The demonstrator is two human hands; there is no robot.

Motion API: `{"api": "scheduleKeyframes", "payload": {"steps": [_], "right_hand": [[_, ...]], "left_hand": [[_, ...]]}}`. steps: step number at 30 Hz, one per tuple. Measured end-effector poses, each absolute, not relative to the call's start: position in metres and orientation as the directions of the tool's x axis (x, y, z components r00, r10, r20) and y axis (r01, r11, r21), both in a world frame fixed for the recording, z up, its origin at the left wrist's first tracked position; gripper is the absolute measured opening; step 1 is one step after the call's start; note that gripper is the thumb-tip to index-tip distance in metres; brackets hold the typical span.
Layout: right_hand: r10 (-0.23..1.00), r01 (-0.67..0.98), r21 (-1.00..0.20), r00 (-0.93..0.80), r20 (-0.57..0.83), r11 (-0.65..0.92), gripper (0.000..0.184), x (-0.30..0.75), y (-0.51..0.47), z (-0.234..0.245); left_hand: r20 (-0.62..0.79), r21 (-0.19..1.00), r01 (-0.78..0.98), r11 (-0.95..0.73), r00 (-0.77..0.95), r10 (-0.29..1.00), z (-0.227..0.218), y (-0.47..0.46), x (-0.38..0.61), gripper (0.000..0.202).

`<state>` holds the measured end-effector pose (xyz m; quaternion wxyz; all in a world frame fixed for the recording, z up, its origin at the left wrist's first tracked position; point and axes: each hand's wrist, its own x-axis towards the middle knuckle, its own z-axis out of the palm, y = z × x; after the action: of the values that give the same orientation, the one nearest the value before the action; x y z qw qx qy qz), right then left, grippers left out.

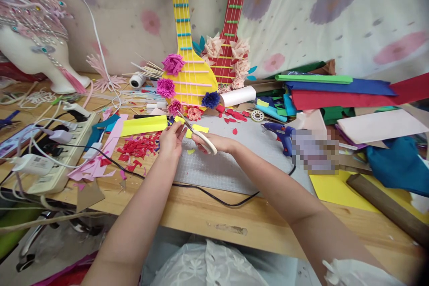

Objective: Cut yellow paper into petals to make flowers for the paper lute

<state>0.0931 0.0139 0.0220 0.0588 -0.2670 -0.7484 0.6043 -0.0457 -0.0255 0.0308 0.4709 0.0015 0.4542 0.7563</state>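
Note:
My left hand pinches a small yellow paper piece above the grey cutting mat. My right hand grips white-handled scissors, their blades pointing up-left toward the yellow piece. Another yellow scrap lies just behind the scissors. A pile of red paper bits lies left of my left hand, and a folded yellow strip sits behind that pile.
Yellow and red paper guitars with paper flowers lean on the back wall. A blue glue gun and stacked coloured sheets lie to the right. A power strip with cables is at the left; a black cord crosses the front.

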Motion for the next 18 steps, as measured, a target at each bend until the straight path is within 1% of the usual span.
{"api": "scheduleKeyframes", "payload": {"steps": [6, 10, 15, 18], "right_hand": [[0.466, 0.342, -0.923, -0.855, -0.228, 0.176, 0.046, 0.092, 0.013, 0.022], [0.499, 0.346, -0.923, -0.838, -0.223, 0.168, 0.047, 0.088, 0.012, 0.021], [0.495, 0.313, -0.936, -0.846, -0.197, 0.163, 0.047, 0.084, 0.01, 0.019], [0.515, 0.314, -0.939, -0.833, -0.201, 0.141, 0.045, 0.082, 0.009, 0.018]], "left_hand": [[-0.451, 0.675, -0.726, -0.129, -0.544, 0.707, 0.03, -0.028, -0.045, 0.018], [-0.449, 0.681, -0.721, -0.127, -0.548, 0.706, 0.028, -0.029, -0.046, 0.018], [-0.438, 0.688, -0.716, -0.122, -0.543, 0.716, 0.025, -0.029, -0.049, 0.017], [-0.438, 0.685, -0.719, -0.119, -0.537, 0.721, 0.024, -0.029, -0.051, 0.017]]}}
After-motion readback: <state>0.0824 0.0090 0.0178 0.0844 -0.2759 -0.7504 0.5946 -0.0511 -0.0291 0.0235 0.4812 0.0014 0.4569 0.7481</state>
